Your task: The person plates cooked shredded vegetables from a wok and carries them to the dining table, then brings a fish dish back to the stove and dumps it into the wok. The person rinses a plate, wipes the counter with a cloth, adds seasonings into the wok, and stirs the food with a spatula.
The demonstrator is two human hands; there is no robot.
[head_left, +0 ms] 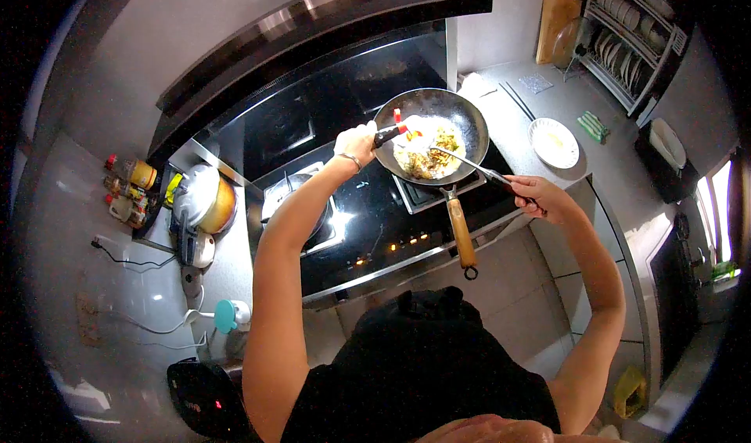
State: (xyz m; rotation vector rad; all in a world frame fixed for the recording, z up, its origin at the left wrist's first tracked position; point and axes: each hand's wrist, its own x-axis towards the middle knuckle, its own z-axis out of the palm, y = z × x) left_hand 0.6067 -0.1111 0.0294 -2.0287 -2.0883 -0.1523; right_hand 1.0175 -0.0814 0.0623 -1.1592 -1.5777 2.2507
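Observation:
My left hand (357, 144) is wrapped round a small dark sauce bottle (387, 136) with red at its neck. The bottle is tipped over the left side of a wok (461, 110). Food (442, 157) in pale, yellow and brown pieces lies in the wok, partly washed out by glare. My right hand (541, 196) grips the dark handle of a spatula (479, 168), whose far end reaches into the food. The wok's wooden handle (460, 232) points toward my body, with neither hand on it.
The wok stands on the right burner of a black stove (368, 224); another pan (301, 200) is on the left burner. A white plate (554, 143) and chopsticks (516, 100) lie to the right. A cooker (205, 200) and sauce jars (129, 181) stand left. The range hood (328, 28) overhangs the back.

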